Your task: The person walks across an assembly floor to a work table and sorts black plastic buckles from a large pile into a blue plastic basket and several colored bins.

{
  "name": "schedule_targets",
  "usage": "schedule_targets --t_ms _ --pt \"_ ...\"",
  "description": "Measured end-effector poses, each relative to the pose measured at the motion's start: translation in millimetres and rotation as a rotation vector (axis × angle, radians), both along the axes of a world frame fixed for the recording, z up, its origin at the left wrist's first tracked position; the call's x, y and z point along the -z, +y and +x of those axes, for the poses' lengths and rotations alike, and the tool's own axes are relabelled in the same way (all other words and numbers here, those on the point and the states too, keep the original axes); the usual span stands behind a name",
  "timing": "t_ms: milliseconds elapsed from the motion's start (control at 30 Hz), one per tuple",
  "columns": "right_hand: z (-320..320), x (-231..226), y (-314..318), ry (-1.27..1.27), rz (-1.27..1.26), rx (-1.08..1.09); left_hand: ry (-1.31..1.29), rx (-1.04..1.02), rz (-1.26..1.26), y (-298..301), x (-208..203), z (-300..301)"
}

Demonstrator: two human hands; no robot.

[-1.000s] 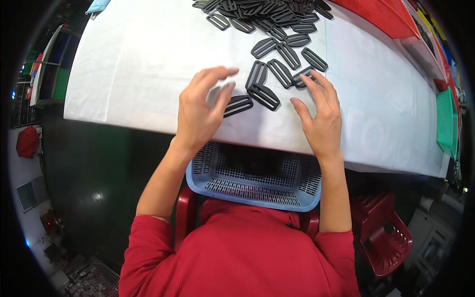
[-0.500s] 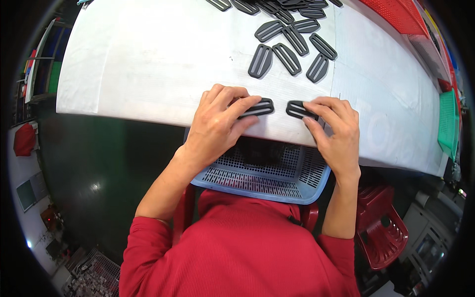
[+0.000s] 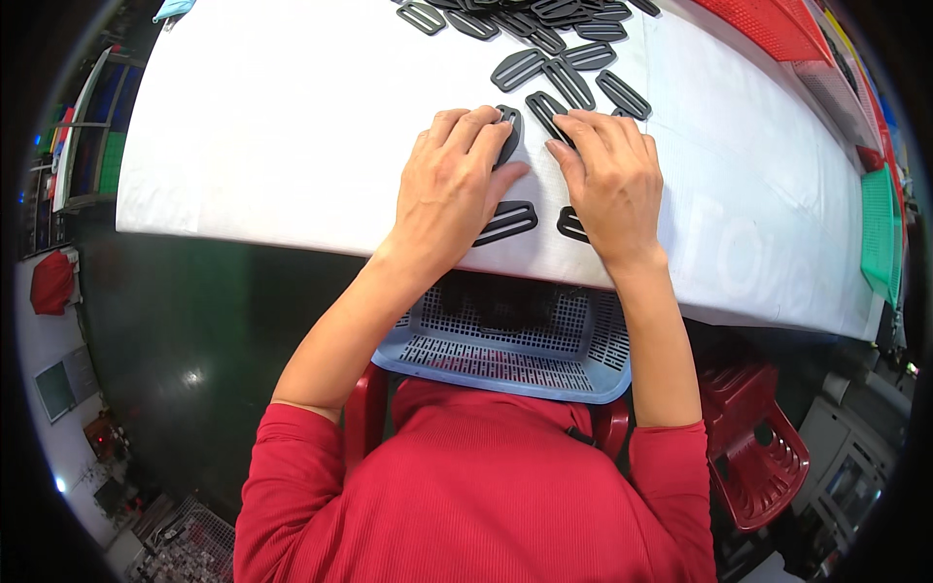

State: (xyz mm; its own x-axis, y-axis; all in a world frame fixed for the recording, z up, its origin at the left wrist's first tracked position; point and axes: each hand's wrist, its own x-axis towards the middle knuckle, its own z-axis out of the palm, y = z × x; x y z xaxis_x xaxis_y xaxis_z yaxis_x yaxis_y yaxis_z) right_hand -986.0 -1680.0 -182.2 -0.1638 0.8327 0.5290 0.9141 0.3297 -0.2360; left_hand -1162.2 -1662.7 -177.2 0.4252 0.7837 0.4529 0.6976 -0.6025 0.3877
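Several black strap-adjuster buckles, flat and slotted, lie on the white-covered table. My left hand [image 3: 452, 180] has its fingertips on one buckle [image 3: 509, 136], with the thumb spread away from the fingers. At another slanted buckle [image 3: 545, 110] are the fingertips of my right hand [image 3: 612, 175], its thumb and index finger apart; part of that buckle is hidden. Nearer me, one buckle [image 3: 508, 223] rests just beyond my left thumb. A second near buckle [image 3: 571, 224] is partly covered by my right hand.
A heap of buckles [image 3: 544, 24] lies at the far side of the table [image 3: 262, 146]. Below its near edge, a blue perforated basket [image 3: 496, 374] holds something dark. Red [image 3: 768, 24] and green baskets [image 3: 881, 238] line the right side. A red plastic chair [image 3: 758, 447] stands right.
Both hands have let go of the two near buckles, leaving them on the table. They have moved farther from me, to two other buckles.
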Motion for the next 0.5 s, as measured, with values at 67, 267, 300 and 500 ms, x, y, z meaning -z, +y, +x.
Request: schedule_targets --t_ms 67,267,300,500 --pt "0.2 1.2 3.1 -0.045 0.088 -0.005 0.002 -0.004 0.017 -0.5 -0.5 -0.5" --pt "12.9 -18.9 -12.5 0.255 -0.244 -0.037 -0.216 -0.029 -0.328 -1.6 -18.1 -17.7" --pt "14.0 -20.3 -11.6 0.238 -0.253 -0.061 -0.305 -0.055 -0.530 -0.9 -20.8 -18.4" --pt "14.0 -8.6 39.5 -0.011 0.087 0.051 -0.046 0.037 0.098 58.3 -5.9 7.7"
